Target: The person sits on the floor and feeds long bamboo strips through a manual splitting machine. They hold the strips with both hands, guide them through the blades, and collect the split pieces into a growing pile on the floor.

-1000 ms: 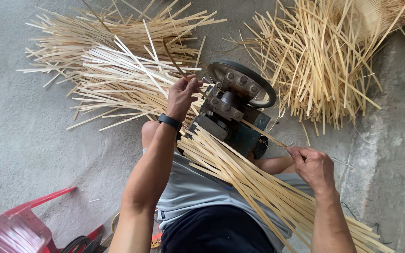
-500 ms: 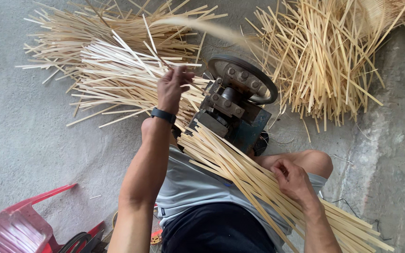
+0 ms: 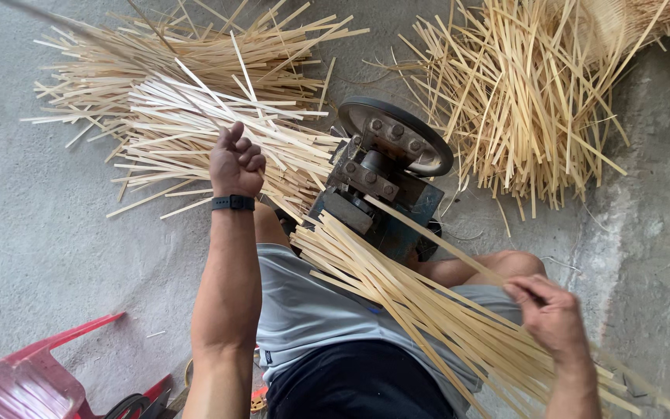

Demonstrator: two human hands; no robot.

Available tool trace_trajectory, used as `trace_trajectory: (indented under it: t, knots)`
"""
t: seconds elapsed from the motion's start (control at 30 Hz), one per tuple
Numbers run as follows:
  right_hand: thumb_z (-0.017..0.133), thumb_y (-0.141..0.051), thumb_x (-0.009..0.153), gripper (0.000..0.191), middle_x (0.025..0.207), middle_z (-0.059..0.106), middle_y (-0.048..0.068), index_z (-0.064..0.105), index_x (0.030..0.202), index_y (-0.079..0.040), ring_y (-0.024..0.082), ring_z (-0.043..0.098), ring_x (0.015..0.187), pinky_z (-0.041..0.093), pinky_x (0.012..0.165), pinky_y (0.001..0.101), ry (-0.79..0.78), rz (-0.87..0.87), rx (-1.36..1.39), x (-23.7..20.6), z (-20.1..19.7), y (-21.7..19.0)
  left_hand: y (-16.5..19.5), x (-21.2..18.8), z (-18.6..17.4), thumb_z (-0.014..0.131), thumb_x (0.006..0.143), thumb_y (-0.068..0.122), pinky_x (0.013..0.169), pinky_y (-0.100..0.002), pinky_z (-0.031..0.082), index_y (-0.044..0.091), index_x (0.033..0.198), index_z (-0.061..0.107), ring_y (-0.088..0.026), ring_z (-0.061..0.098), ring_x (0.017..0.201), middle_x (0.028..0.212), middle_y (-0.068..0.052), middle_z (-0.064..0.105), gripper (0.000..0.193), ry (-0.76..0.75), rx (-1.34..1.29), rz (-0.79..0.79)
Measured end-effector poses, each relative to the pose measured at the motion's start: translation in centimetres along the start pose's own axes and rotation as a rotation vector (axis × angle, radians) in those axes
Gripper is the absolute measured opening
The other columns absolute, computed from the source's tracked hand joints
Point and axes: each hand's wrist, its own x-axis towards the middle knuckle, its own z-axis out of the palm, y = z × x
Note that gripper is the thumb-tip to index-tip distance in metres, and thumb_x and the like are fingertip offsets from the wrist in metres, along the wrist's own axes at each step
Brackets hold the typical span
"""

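Note:
My left hand is raised in a fist over a pile of pale split bamboo strips. A thin blurred strip runs from it toward the upper left. A dark band is on that wrist. My right hand pinches one long bamboo strip whose far end reaches the small blue-grey machine, which has a round black wheel. A thick bundle of long strips lies across my lap, pointing at the machine.
A second heap of yellower strips lies to the right of the machine on the grey concrete floor. A red plastic chair stands at the lower left. A rough concrete ledge runs along the right.
My left hand left the machine and swung up and left over the pale pile with a strip. My right hand dropped to the lap bundle, then came up with a strip aimed at the machine.

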Motion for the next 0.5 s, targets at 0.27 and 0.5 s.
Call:
trace_trajectory:
  t: [0.27, 0.5]
  knots:
    - [0.078, -0.018, 0.092, 0.019, 0.094, 0.076, 0.012, 0.079, 0.104, -0.004, 0.02, 0.07, 0.078, 0.055, 0.073, 0.0326, 0.15, -0.098, -0.283, 2.6, -2.6, 1.5, -1.5, -0.8, -0.6, 0.062, 0.103, 0.055, 0.043, -0.023, 0.029, 0.013, 0.083, 0.05, -0.008, 0.029, 0.049, 0.059, 0.006, 0.033, 0.048, -0.077, 0.284, 0.036]
    - [0.076, -0.024, 0.095, 0.019, 0.094, 0.079, 0.01, 0.081, 0.104, -0.008, 0.02, 0.074, 0.081, 0.058, 0.075, 0.0343, 0.146, -0.019, -0.258, 3.8, -2.3, 3.3, -2.6, -1.2, -0.4, 0.062, 0.095, 0.055, 0.039, -0.02, 0.028, 0.005, 0.091, 0.066, -0.004, 0.031, 0.047, 0.06, 0.006, 0.038, 0.05, -0.031, 0.464, 0.115]
